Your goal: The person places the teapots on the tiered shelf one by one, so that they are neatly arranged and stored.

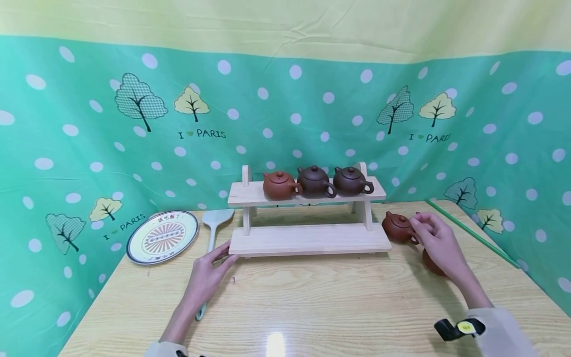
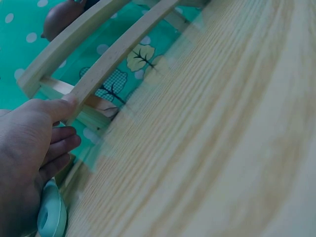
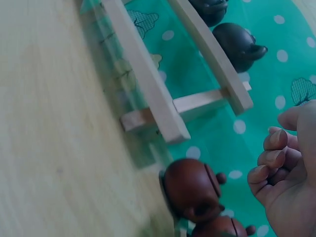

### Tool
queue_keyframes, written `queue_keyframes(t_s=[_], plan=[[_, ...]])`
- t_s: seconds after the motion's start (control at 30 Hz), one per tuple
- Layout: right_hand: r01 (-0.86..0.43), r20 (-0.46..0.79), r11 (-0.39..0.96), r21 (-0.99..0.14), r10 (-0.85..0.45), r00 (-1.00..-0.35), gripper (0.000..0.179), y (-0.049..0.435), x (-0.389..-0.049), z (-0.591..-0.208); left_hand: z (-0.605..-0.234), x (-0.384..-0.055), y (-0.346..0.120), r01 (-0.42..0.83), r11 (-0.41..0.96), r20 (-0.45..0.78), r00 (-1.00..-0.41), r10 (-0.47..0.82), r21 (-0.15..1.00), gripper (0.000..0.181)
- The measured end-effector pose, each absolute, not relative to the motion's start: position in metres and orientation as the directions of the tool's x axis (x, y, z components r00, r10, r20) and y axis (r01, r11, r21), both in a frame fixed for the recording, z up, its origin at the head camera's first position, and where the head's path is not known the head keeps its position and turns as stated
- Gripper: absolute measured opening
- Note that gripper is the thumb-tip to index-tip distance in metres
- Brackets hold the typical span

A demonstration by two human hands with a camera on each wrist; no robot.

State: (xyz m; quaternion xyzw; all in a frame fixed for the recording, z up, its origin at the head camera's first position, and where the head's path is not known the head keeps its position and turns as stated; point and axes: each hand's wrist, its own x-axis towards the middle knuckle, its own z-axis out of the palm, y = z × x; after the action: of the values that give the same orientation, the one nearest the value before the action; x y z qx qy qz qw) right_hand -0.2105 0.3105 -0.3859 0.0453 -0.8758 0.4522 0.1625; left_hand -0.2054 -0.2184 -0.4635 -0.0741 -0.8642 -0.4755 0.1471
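Observation:
A two-tier wooden shelf stands on the table, its top board bearing a reddish-brown teapot and two dark ones, a middle teapot and a right teapot. My left hand holds the left end of the lower board, thumb on its front edge. Right of the shelf sits another reddish-brown teapot; a second teapot is partly covered by my right wrist. Above these hovers my right hand, fingers loosely curled with nothing visible in them, as the right wrist view shows.
A white patterned plate lies at the left. Beside it is a pale green spatula, its handle running under my left arm. A green stick lies along the right edge. A dotted curtain hangs behind the table.

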Motion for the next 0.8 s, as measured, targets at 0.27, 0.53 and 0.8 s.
queue_keyframes(t_s=[0.27,0.53,0.8], plan=[[-0.205,0.313,0.6,-0.773,0.079,-0.947,0.035,0.329,-0.19,-0.394,-0.464,-0.204,-0.218,0.261,0.531,0.315,-0.949,-0.012,0.806,0.053],[-0.149,0.273,0.628,-0.764,0.106,-0.956,0.035,0.348,-0.171,-0.4,-0.463,-0.204,-0.218,0.248,0.538,0.303,-0.953,-0.015,0.806,0.054],[-0.11,0.237,0.602,-0.791,0.136,-0.962,0.031,0.365,-0.161,-0.41,-0.462,-0.205,-0.219,0.252,0.536,0.307,-0.952,-0.014,0.806,0.053]])
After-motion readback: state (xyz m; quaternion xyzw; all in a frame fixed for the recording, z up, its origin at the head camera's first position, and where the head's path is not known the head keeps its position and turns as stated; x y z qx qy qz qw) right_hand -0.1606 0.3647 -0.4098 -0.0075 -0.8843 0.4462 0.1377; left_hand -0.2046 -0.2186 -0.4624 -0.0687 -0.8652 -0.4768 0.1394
